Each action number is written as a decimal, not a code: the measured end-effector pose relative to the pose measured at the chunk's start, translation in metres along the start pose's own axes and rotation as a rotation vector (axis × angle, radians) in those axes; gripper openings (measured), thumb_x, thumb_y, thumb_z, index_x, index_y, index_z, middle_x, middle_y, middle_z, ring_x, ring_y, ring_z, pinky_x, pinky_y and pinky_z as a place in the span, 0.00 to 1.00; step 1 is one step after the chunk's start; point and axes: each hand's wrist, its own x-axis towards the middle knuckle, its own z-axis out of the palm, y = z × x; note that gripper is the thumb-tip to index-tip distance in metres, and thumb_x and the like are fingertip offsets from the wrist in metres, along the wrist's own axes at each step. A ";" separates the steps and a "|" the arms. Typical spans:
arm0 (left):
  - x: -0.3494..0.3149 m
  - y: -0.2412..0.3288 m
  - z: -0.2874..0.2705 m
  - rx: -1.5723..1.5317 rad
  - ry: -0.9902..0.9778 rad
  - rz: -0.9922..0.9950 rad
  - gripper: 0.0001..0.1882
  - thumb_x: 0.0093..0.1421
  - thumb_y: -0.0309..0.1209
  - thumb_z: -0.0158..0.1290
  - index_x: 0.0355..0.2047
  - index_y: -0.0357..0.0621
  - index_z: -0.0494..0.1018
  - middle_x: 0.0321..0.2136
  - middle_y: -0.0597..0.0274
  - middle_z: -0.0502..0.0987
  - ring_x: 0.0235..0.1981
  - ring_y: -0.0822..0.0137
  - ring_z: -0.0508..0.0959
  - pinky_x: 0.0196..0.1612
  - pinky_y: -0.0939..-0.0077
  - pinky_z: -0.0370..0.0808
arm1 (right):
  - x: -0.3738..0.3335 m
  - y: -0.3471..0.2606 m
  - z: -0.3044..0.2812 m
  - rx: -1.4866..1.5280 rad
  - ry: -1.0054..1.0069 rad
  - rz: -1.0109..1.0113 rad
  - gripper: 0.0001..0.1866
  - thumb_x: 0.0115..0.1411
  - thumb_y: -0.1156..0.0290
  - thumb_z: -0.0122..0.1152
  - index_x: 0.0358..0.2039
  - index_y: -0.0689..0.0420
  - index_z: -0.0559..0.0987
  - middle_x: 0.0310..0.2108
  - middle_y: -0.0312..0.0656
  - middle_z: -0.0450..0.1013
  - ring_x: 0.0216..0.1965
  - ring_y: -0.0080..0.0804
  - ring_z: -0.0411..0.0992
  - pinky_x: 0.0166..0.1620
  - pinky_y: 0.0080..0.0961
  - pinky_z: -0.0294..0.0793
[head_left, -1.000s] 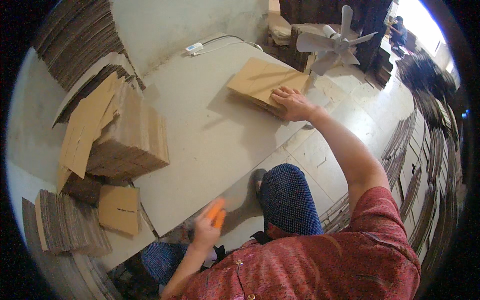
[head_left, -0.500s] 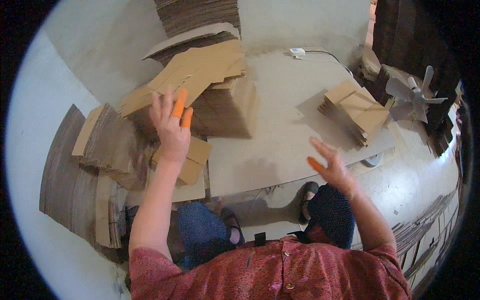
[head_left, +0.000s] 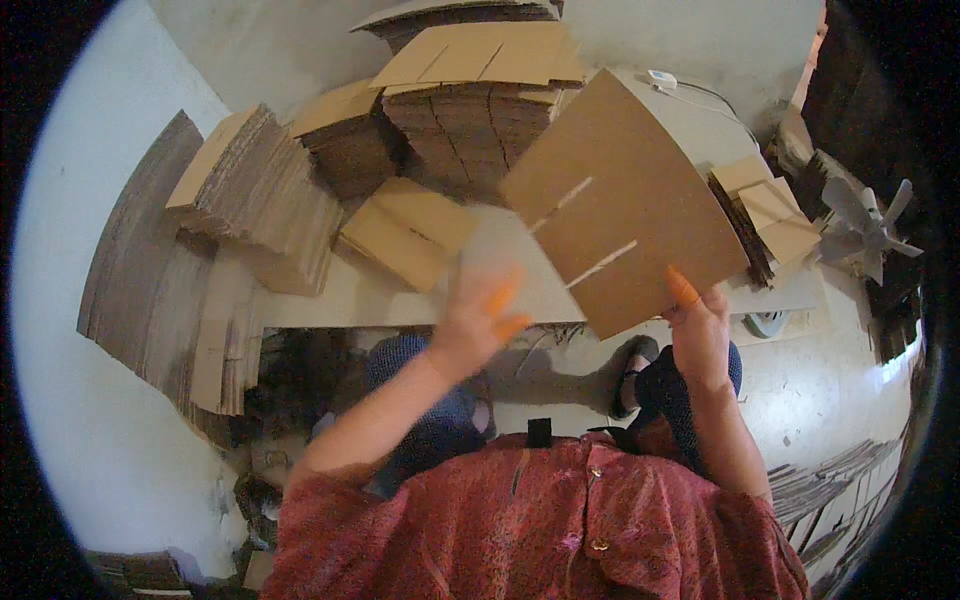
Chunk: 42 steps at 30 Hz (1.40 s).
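My right hand (head_left: 698, 325) grips the lower right corner of a brown cardboard sheet (head_left: 640, 190) with two pale slots, thumb on its face. The sheet is tilted up above the table. My left hand (head_left: 475, 318) is blurred by motion, left of the sheet and apart from it. Its orange-covered fingers are spread with nothing between them. Beyond that hand lies a small stack of cardboard pieces (head_left: 405, 232). A tall stack of slotted cardboard sheets (head_left: 470, 120) stands at the far side, partly behind the held sheet.
More cardboard stacks (head_left: 265, 200) line the left wall. At the right of the table (head_left: 370, 305) is a small cardboard pile (head_left: 768, 215), with a grey fan (head_left: 868, 230) beyond it. A white device (head_left: 661, 78) with a cable lies at the back.
A cardboard sheet is now in my right hand, which held nothing before. My left hand has come down and right from the tall stack. The whole view has shifted.
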 end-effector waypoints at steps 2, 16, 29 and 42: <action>0.000 -0.032 0.000 0.242 -0.103 -0.433 0.41 0.48 0.44 0.59 0.57 0.34 0.56 0.60 0.40 0.49 0.62 0.43 0.47 0.62 0.50 0.47 | -0.008 0.012 -0.009 -0.261 -0.060 -0.202 0.05 0.56 0.74 0.58 0.29 0.61 0.78 0.23 0.33 0.72 0.23 0.18 0.64 0.23 0.20 0.62; 0.034 -0.066 -0.052 0.241 -0.282 -0.692 0.13 0.57 0.36 0.48 0.28 0.37 0.76 0.24 0.43 0.75 0.28 0.45 0.76 0.31 0.57 0.72 | -0.037 0.025 0.006 -0.150 -0.279 -0.363 0.11 0.57 0.79 0.55 0.41 0.65 0.74 0.40 0.39 0.72 0.40 0.27 0.69 0.44 0.22 0.67; 0.093 0.029 -0.033 -0.433 -0.460 -0.300 0.13 0.55 0.35 0.48 0.25 0.36 0.74 0.23 0.44 0.74 0.27 0.46 0.75 0.31 0.56 0.71 | -0.023 -0.007 0.006 -0.485 -0.280 -0.404 0.07 0.55 0.78 0.56 0.35 0.65 0.77 0.28 0.42 0.76 0.27 0.21 0.69 0.30 0.25 0.69; 0.101 0.038 -0.012 -0.424 -0.576 -0.334 0.12 0.53 0.34 0.47 0.24 0.37 0.73 0.24 0.43 0.73 0.29 0.44 0.73 0.33 0.55 0.71 | -0.011 0.009 -0.003 -0.498 -0.161 -0.496 0.06 0.53 0.78 0.59 0.22 0.67 0.76 0.16 0.45 0.72 0.19 0.18 0.59 0.21 0.27 0.62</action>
